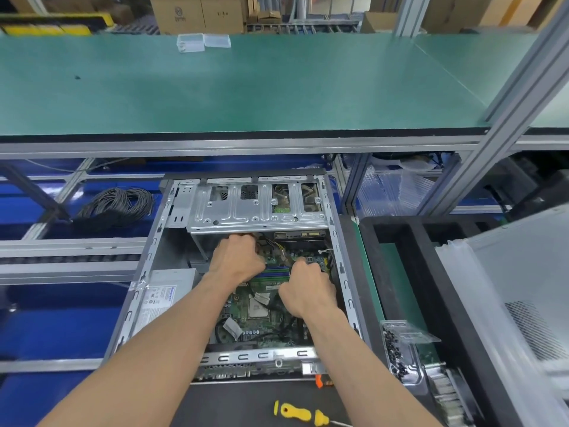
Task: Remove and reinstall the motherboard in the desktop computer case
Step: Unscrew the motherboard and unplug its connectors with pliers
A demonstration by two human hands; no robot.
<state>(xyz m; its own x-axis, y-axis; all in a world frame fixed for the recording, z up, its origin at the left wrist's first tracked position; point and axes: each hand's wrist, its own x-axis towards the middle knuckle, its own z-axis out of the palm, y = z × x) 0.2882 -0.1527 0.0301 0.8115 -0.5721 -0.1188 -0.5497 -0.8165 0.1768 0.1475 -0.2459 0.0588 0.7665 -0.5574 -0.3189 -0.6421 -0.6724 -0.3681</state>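
An open desktop computer case (144,263) lies on its side in front of me. The green motherboard (261,318) sits inside it, with a bare CPU socket in its middle. My left hand (237,260) reaches under the silver drive cage (258,211), fingers curled around a bundle of cables near the board's far edge. My right hand (308,288) is over the right part of the board, fingers curled down onto something near the far right corner; what it grips is hidden by the hand.
A yellow screwdriver (297,412) lies on the dark mat near me. A clear box of black screws (397,349) stands to the right, beside a black foam tray (400,272). The power supply (163,300) fills the case's left. A cable coil (120,204) lies at left.
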